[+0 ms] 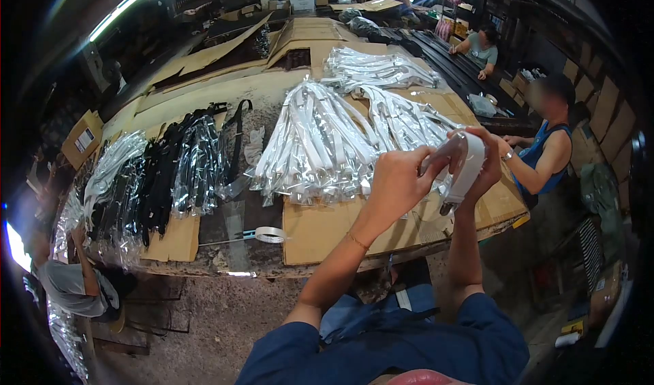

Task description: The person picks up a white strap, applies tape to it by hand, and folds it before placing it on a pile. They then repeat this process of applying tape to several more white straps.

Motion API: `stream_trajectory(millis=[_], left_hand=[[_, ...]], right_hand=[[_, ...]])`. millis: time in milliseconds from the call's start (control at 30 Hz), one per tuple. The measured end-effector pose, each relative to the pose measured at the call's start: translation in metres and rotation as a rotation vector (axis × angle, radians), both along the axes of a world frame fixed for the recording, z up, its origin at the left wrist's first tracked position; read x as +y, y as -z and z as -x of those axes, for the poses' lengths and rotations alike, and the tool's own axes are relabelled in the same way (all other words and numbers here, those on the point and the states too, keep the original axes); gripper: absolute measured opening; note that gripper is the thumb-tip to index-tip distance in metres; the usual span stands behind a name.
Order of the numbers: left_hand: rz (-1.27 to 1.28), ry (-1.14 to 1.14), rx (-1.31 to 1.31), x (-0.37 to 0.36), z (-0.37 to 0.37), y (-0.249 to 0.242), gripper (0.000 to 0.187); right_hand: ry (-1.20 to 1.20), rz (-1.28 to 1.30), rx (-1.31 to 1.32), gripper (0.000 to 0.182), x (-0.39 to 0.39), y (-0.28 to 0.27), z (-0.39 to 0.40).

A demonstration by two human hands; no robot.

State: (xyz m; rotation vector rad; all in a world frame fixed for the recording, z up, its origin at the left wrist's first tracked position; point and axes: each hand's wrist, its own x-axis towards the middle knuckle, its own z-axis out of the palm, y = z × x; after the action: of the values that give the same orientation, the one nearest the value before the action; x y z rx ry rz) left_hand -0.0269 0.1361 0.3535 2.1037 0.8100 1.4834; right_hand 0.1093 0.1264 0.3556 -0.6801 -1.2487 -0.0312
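Raised above the table's right side, a white belt is bent in a loop, with a dark metal bit at its lower end. My left hand is closed, its thumb and fingers pinching the belt from the left. Behind the loop, my right hand wraps round the belt, its fingers partly hidden by it. Just beyond my hands lie piles of white belts in clear plastic sleeves, one large pile in the middle and another pile to its right.
Black belts in plastic hang over the table's left part. A tape roll and scissors lie near the front edge. Cardboard covers the tabletop. One person is at the left, another at the right, others farther back.
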Motion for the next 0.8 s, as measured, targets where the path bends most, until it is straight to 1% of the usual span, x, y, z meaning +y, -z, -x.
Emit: stream_trajectory(millis=[33,67,133,167,200,267,300,333,367,400,433,467,500,567,633,667,733,767,800], left_hand=[[-0.028,-0.025,-0.007,-0.002,0.001,0.0,0.026],[-0.029,-0.022,-0.012,-0.004,0.004,0.006,0.026],[0.159,0.009,-0.248,-0.007,0.02,0.031,0.032],[0.195,-0.071,-0.243,-0.006,0.029,0.053,0.031],[0.231,-0.152,-0.236,-0.002,0.039,0.08,0.03],[0.355,-0.275,-0.173,0.007,0.057,0.14,0.028],[0.406,-0.333,-0.117,0.01,0.066,0.174,0.027],[0.459,-0.394,-0.063,0.011,0.075,0.203,0.026],[0.464,-0.405,-0.065,0.012,0.084,0.224,0.026],[0.482,-0.472,0.081,0.012,0.095,0.241,0.028],[0.503,-0.537,0.229,0.01,0.105,0.258,0.03],[0.517,-0.548,0.232,0.009,0.112,0.273,0.03],[0.489,-0.573,0.216,0.009,0.119,0.288,0.026],[0.457,-0.608,0.193,0.007,0.125,0.327,0.024],[0.587,-0.477,0.04,0.001,0.128,0.369,0.021],[0.59,-0.492,0.032,0.005,0.124,0.349,0.021],[0.424,-0.683,0.297,0.01,0.116,0.308,0.016],[0.426,-0.698,0.296,0.014,0.117,0.302,0.016],[0.398,-0.694,0.312,0.015,0.119,0.301,0.014]], right_hand=[[0.087,-0.089,-0.054,0.025,0.006,-0.005,-0.002],[0.09,-0.09,-0.059,0.025,0.01,-0.01,-0.003],[-0.201,-0.063,0.248,0.017,0.01,-0.029,-0.001],[0.046,-0.059,0.153,0.013,0.007,-0.046,0.011],[0.081,-0.023,0.136,0.013,0.008,-0.052,0.01],[-0.024,-0.06,0.192,0.02,0.021,-0.065,0.008],[-0.131,-0.087,0.204,0.021,0.028,-0.074,0.011],[-0.128,-0.052,0.266,0.02,0.03,-0.089,0.022],[-0.087,-0.024,0.212,0.02,0.037,-0.102,0.022],[-0.048,0.006,0.161,0.02,0.045,-0.116,0.024],[-0.14,0.065,0.149,0.02,0.051,-0.136,0.035],[-0.229,0.126,0.137,0.021,0.062,-0.15,0.047],[-0.237,0.138,0.14,0.021,0.083,-0.153,0.053],[-0.111,0.1,0.023,0.027,0.134,-0.166,0.065],[0.006,0.048,-0.095,0.036,0.182,-0.175,0.08],[-0.011,0.049,-0.099,0.036,0.204,-0.172,0.085],[-0.098,0.163,-0.028,0.035,0.252,-0.155,0.088],[-0.068,-0.115,-0.11,0.032,0.281,-0.144,0.086],[-0.082,-0.114,-0.107,0.032,0.288,-0.134,0.087]])
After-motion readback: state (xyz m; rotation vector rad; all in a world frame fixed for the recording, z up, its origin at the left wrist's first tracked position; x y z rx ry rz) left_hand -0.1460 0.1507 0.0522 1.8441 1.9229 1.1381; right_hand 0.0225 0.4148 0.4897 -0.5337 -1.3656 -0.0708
